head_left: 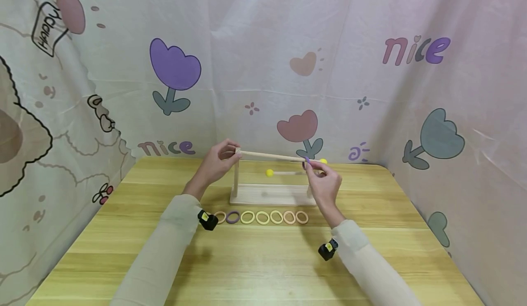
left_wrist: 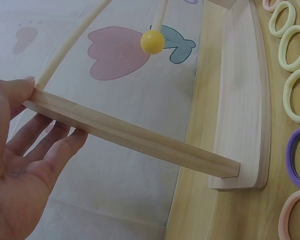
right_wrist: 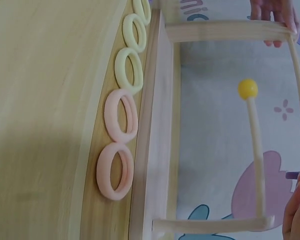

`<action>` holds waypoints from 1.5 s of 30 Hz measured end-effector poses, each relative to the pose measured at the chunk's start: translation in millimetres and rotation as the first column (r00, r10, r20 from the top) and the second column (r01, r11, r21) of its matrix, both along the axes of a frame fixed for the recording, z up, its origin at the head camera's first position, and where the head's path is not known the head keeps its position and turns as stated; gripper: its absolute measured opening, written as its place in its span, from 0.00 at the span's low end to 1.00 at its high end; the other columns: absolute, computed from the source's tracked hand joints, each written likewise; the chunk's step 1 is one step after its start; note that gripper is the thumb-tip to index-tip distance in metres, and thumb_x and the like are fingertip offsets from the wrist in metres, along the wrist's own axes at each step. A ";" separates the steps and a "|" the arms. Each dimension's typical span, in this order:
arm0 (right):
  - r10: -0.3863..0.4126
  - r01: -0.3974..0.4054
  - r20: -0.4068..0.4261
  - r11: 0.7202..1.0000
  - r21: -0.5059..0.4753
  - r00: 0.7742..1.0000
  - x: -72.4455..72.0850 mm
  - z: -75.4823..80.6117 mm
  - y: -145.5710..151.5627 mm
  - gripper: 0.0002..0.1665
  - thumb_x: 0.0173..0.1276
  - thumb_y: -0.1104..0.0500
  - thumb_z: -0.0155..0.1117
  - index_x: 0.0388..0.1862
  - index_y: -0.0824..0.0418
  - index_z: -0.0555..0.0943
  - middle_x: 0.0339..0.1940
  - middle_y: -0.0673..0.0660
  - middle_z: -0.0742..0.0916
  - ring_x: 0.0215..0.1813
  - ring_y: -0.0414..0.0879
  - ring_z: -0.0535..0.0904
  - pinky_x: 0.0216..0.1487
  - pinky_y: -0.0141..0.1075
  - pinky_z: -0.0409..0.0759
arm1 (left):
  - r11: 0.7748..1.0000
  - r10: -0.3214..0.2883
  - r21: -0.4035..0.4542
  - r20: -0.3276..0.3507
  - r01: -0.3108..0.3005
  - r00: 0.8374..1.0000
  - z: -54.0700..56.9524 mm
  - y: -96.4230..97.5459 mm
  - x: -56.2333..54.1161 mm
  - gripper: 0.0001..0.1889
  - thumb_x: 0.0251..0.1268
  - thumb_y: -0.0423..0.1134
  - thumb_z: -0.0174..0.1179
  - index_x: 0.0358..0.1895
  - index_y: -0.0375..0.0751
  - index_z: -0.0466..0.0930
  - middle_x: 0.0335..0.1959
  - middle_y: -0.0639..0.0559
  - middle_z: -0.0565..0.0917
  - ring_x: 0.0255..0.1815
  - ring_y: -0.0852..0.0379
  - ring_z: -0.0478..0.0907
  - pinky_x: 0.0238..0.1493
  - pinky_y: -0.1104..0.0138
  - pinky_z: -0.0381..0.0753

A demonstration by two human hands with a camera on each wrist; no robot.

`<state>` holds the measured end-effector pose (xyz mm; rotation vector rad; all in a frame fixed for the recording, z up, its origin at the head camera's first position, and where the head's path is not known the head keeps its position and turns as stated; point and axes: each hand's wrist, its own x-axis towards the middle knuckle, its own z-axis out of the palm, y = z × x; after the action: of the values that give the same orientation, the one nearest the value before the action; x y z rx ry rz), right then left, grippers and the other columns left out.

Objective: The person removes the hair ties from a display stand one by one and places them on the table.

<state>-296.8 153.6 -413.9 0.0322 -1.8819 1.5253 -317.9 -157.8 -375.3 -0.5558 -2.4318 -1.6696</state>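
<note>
A pale wooden rack (head_left: 271, 195) stands on the table, with a post at each side and two rods fitted with yellow balls. My left hand (head_left: 218, 162) grips the top of the tall left post (left_wrist: 135, 132), thumb at the upper rod's joint and fingers under the post. On the right, my right hand (head_left: 325, 185) pinches a purple hair tie (head_left: 307, 160) that hangs around the upper rod (head_left: 271, 155), near its yellow ball end (head_left: 323, 161). The right wrist view shows only part of that hair tie (right_wrist: 292, 175) beside the fingertips. The lower rod (right_wrist: 256, 150) carries no hair tie.
A row of hair ties lies along the rack's front edge: peach ones (head_left: 289, 217), pale yellow ones (head_left: 262, 218) and a purple one (head_left: 233, 217). A printed cloth (head_left: 247, 68) hangs behind the wooden table (head_left: 263, 260).
</note>
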 end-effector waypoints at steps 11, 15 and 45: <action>-0.069 0.069 0.007 0.998 -0.001 0.998 4.5 8.5 5.4 0.05 0.63 0.71 0.73 0.37 0.74 0.89 0.32 0.77 0.89 0.11 0.22 0.62 0.15 0.12 0.56 | 1.000 0.000 0.001 -0.008 0.000 1.000 0.7 0.5 -0.2 0.14 0.75 0.42 0.62 0.56 0.42 0.78 0.59 0.37 0.83 0.66 0.36 0.80 0.70 0.45 0.78; -0.076 0.076 0.044 0.997 0.006 0.996 1.0 4.6 13.6 0.06 0.64 0.68 0.73 0.38 0.71 0.90 0.34 0.75 0.90 0.12 0.23 0.63 0.14 0.15 0.58 | 1.000 -0.001 -0.003 -0.005 0.001 1.000 1.1 0.3 0.2 0.14 0.75 0.42 0.62 0.57 0.42 0.77 0.59 0.37 0.83 0.66 0.37 0.80 0.69 0.44 0.79; -0.094 0.097 0.123 0.995 -0.016 0.988 0.7 7.2 43.9 0.10 0.63 0.63 0.74 0.42 0.66 0.90 0.39 0.64 0.92 0.13 0.29 0.72 0.13 0.23 0.69 | 1.000 -0.004 -0.013 -0.002 0.004 1.000 1.5 -0.2 -0.7 0.17 0.75 0.43 0.62 0.59 0.38 0.76 0.60 0.36 0.83 0.67 0.36 0.80 0.69 0.44 0.78</action>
<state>-296.1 197.5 -406.7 -0.1625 -1.9323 1.5123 -318.6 -157.9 -373.8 -0.5642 -2.4434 -1.6555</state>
